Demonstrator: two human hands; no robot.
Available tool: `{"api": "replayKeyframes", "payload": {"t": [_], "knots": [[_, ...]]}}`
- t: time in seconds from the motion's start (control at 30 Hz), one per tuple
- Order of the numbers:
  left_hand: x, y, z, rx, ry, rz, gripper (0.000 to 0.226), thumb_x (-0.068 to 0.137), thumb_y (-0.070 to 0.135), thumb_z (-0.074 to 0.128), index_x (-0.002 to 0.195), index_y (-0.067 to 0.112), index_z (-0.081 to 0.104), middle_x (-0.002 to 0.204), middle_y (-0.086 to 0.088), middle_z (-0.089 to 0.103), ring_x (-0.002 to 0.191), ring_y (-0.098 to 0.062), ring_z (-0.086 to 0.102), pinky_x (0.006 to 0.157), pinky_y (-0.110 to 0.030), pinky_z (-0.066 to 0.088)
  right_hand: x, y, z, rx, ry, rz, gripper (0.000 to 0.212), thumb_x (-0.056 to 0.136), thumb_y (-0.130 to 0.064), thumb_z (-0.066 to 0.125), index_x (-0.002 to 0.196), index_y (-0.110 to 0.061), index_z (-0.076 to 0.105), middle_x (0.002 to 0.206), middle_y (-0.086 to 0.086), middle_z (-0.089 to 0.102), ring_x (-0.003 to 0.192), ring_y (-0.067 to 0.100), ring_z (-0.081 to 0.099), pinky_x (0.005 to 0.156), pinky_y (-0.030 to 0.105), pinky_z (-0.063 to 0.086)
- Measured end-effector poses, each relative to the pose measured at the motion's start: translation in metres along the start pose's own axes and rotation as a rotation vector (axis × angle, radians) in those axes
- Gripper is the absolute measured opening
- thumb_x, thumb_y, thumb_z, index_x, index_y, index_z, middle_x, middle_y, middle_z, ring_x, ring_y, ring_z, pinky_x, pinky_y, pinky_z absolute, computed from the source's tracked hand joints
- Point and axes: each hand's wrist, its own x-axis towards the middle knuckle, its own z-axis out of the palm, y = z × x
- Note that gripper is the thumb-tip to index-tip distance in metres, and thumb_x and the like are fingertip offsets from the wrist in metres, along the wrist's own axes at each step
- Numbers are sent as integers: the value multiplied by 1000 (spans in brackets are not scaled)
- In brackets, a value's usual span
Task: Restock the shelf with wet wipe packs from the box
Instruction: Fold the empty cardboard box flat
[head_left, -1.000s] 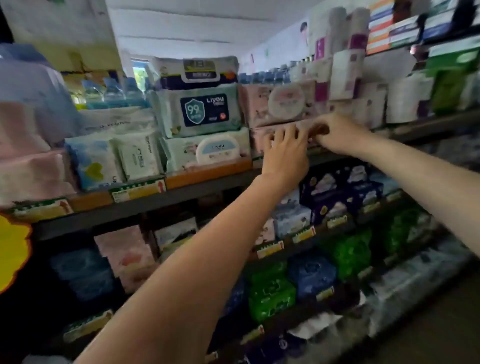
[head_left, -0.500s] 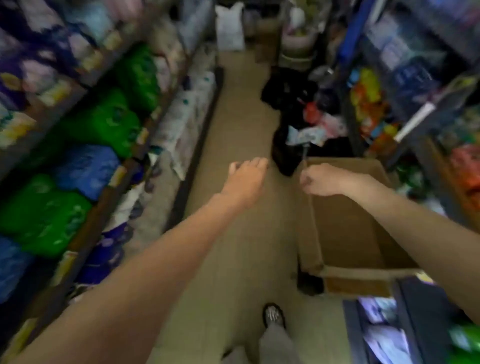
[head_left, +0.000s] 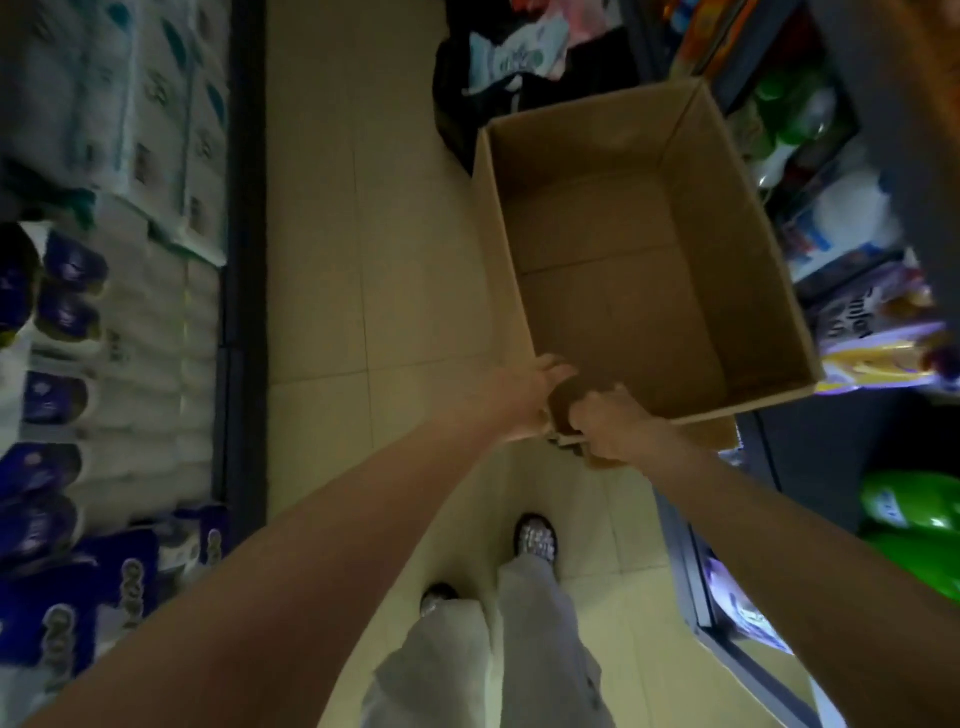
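Gripping the near rim of the cardboard box (head_left: 613, 244) at its 7 o'clock corner, your left hand (head_left: 524, 397) and right hand (head_left: 605, 428) both curl over the edge. The box sits on the tile floor (head_left: 363, 260) and its visible bottom shows no wet wipe packs, so the shelf restock looks finished. Lift evenly with both hands and keep it clear of your shoes (head_left: 535, 535).
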Motion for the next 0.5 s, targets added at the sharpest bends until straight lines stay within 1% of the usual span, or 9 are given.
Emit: {"api": "replayKeyframes", "payload": {"t": [0.1,0.13,0.17,0.2,0.23,0.3,0.4,0.47,0.5], "knots": [[3,-1,-17,-6,-133,-56,67,89,6,50,148,16,19,154,-4,23,136,-23,34,102,-26,34,-12,5,-29,52,30,-122,22,93,-11,46,113,-10,57,119,10,59,111,29,55,100,39,35],[0,-3,-25,11,-217,-66,68,89,9,53,148,15,20,153,-5,27,135,-24,36,103,-27,35,-19,5,-44,80,53,-165,19,93,-12,47,108,-8,59,111,11,60,103,29,58,90,36,41],[-3,-6,-34,35,-293,-63,67,88,13,56,146,15,23,150,-5,32,131,-24,40,102,-28,37,-28,4,-63,119,83,-204,16,92,-11,47,101,-8,60,99,10,60,89,27,59,75,32,45],[-5,-10,-50,52,-330,-61,63,87,16,59,143,13,30,144,-4,39,126,-24,45,100,-28,39,-39,7,-89,164,107,-223,14,92,-11,47,95,-8,60,84,6,56,75,23,56,61,28,43],[-9,-12,-71,44,-317,-62,54,86,19,61,136,12,42,135,-4,49,119,-23,50,96,-29,42,-51,8,-116,201,117,-227,13,92,-10,48,91,-9,60,74,2,51,65,19,52,54,26,39],[-19,-21,-121,-29,-169,-81,28,84,23,64,109,12,58,108,-6,59,105,-23,57,86,-31,45,-65,12,-177,207,167,-249,15,91,-7,49,90,-4,63,70,2,52,64,20,55,55,29,43],[-44,-45,-198,-41,84,-119,42,83,33,66,113,4,61,101,-11,64,92,-25,59,75,-27,46,-66,12,-263,194,288,-292,21,87,-5,48,95,-2,67,88,13,68,82,30,66,69,38,52],[-60,-63,-247,-32,180,-101,45,82,38,66,112,5,60,88,-7,61,78,-20,54,55,-12,38,-67,12,-318,206,339,-283,26,88,-6,50,108,-7,65,107,11,67,98,29,64,86,40,53],[-67,-73,-269,-61,195,-84,43,83,38,66,112,6,60,82,-4,60,73,-18,53,51,-8,36,-66,11,-343,215,349,-277,28,88,-8,51,114,-9,63,114,9,65,104,26,61,90,37,51]]}}
